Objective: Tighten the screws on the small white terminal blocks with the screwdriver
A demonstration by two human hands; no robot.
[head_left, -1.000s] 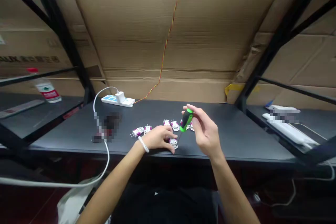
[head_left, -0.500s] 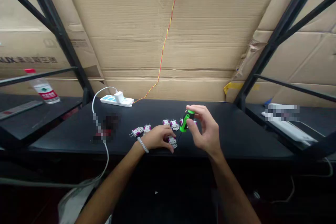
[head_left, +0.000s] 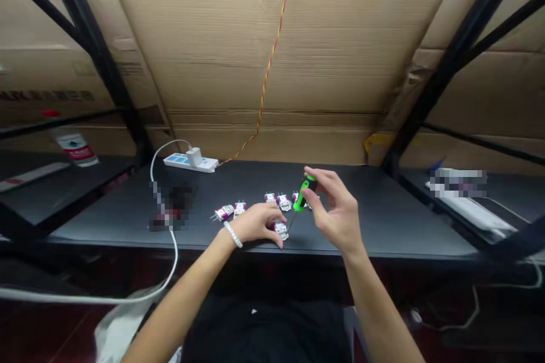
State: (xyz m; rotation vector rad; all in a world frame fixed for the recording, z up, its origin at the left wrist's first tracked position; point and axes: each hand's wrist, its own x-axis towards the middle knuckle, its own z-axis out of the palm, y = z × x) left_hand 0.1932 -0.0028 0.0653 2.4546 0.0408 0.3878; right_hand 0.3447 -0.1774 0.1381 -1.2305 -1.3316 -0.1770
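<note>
My right hand (head_left: 336,212) pinches the top of a green-and-black screwdriver (head_left: 303,194) between thumb and fingers; its tip points down to a small white-and-purple plug part (head_left: 280,229). My left hand (head_left: 256,224), with a white bead bracelet on the wrist, presses that part against the black table (head_left: 383,221), fingers curled over it. Several more white-and-purple plug parts (head_left: 230,211) lie scattered just behind my hands.
A white power strip (head_left: 191,161) with a charger and white cable sits at the back left. A blurred dark object (head_left: 170,207) lies left of the parts. A water bottle (head_left: 72,142) stands on the left shelf. Cardboard lines the back wall; black rack posts flank the table.
My right hand's fingers have shifted around the screwdriver handle, which sits slightly lower and more covered. The left hand stays on the part. The view has shifted a little.
</note>
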